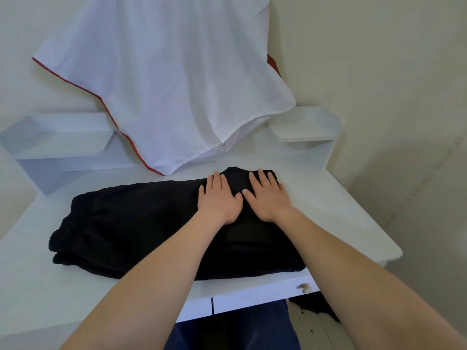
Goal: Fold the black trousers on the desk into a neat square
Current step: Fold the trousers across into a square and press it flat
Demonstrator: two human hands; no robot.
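Head: black trousers lie lengthwise left-right, hands flat atop.

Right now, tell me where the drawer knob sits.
Head view, lower right: the drawer knob is on the desk's front edge, just below the black trousers' right end.

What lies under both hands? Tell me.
Both the left hand and right hand lie flat on the trousers' right end, on the desk. The layers beneath are covered.
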